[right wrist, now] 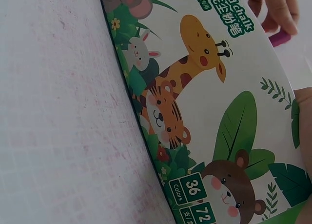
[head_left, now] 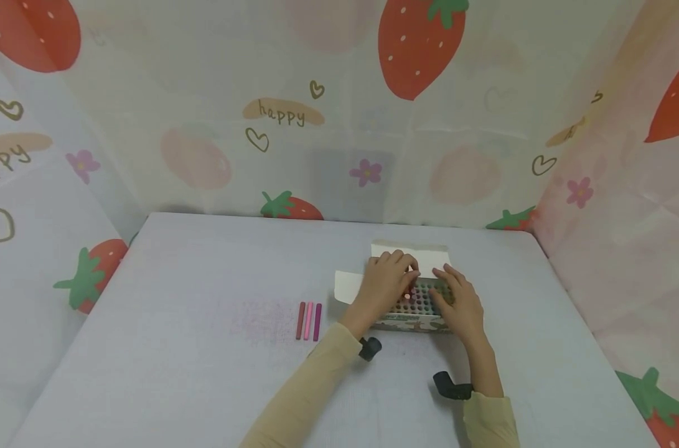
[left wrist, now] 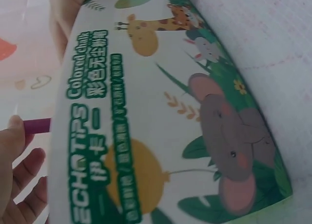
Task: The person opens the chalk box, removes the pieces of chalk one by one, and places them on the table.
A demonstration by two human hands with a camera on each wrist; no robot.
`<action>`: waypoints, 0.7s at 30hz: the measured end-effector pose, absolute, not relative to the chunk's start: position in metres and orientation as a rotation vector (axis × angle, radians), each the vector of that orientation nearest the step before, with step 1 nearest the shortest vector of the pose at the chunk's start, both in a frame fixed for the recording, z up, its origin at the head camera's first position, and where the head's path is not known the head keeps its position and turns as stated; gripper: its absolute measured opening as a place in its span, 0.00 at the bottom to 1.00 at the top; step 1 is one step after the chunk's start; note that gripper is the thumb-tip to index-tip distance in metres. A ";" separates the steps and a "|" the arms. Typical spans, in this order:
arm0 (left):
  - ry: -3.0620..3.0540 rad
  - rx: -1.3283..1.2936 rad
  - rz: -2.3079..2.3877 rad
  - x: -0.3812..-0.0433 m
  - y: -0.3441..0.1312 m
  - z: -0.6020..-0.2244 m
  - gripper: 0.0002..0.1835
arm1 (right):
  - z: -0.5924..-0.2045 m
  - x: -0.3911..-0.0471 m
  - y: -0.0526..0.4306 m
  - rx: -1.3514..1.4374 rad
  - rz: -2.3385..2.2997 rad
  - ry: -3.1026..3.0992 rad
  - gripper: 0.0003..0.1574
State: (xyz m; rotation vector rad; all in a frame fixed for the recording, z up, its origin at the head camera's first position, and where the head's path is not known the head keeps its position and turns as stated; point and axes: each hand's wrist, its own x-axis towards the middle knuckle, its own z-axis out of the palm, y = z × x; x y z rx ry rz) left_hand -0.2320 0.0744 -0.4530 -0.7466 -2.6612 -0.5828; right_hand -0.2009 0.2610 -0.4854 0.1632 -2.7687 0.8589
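Observation:
A box of colored chalk (head_left: 412, 322) stands on the table with its lid flaps raised, rows of round chalk ends showing inside. My left hand (head_left: 385, 280) is over the left part of the box, thumb and fingers pinching a purple-magenta chalk stick (left wrist: 37, 126). The same stick (right wrist: 280, 38) shows past the box edge in the right wrist view. My right hand (head_left: 463, 305) rests at the right end of the box, fingers spread and gently bent, touching it. The animal-printed side of the box (left wrist: 161, 112) hides most of the hands in both wrist views.
Three chalk sticks (head_left: 308, 321), brownish red, pink and purple, lie side by side left of the box. A white flap (head_left: 347, 286) sticks out at the box's left. Chalk dust marks the white tabletop (head_left: 205, 373). Strawberry-printed cloth (head_left: 339, 143) hangs behind and at the sides.

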 end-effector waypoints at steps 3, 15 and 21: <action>-2.607 -0.726 -0.611 -0.232 0.071 -0.451 0.11 | -0.485 -0.201 0.260 0.157 0.861 -2.774 0.28; -2.474 -0.684 -0.948 -0.225 0.046 -0.437 0.10 | -0.485 -0.201 0.259 0.128 0.850 -2.789 0.29; -2.446 -0.676 -1.006 -0.219 0.029 -0.433 0.10 | -0.485 -0.200 0.259 0.121 0.864 -2.795 0.30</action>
